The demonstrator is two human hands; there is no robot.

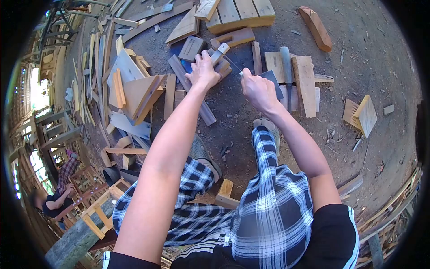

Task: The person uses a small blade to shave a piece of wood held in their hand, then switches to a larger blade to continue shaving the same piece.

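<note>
Landmark: the long-handled tool [286,67], lying across wood pieces on the dirt floor.

Left hand [204,71]: well left of the tool, fingers closed around a pale bar [219,53] whose far end sticks out past the knuckles. Dark plank [207,112] runs just beside that hand, farther left of the tool; grey block [191,48] is farther left again.

Right hand [260,92]: nearer, just left of the tool. Fingers curled tight on something small, pale tip showing; the rest is hidden, can't tell what. Thin line spans the gap between the hands, too fine to identify. Dark flat plate [272,83] sits between right hand and tool.

Wood block [305,85]: right beside the tool. Reddish block [316,29]: beyond it, to the right. Scrap pile [134,89]: far left of it.
</note>
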